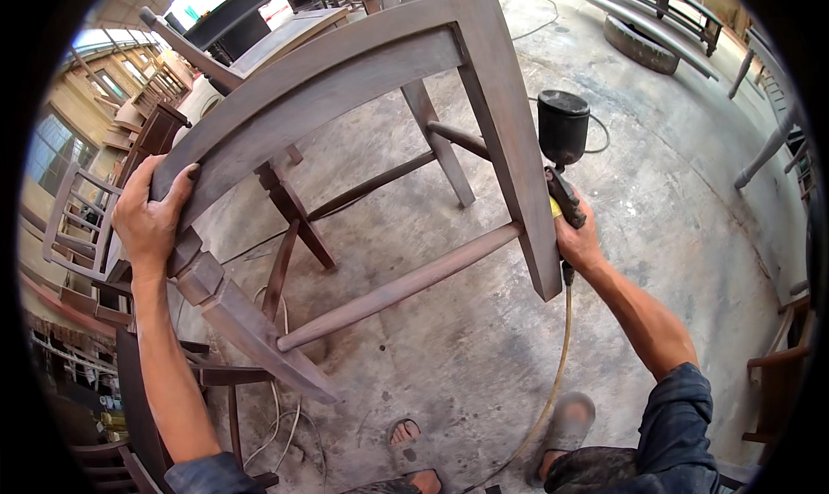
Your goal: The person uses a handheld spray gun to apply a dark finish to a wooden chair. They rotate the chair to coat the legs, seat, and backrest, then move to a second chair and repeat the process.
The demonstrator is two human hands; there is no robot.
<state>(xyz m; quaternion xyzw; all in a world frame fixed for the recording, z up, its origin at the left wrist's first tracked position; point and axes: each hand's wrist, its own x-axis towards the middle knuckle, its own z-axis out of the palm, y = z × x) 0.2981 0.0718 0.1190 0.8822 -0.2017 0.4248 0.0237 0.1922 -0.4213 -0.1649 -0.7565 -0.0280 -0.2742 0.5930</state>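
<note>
A grey-brown wooden chair [488,88] is tilted in front of me, its legs and rungs angled over the concrete. My left hand [148,209] grips the front corner of its curved seat rail, thumb on top, above a squared leg [259,326]. At the right, my right hand [580,235] is closed round a spray gun [566,196] with a black cup [564,123] on top. That hand is beside the chair's broad back post; whether it touches the wood I cannot tell. A yellowish air hose [566,338] hangs from the gun to the floor.
Wooden chairs [86,209] and furniture parts crowd the left side. A round black base [641,45] with a board on it stands at the far right, near grey furniture legs [764,157]. Loose cables [289,425] lie on the floor near my sandalled feet [413,446].
</note>
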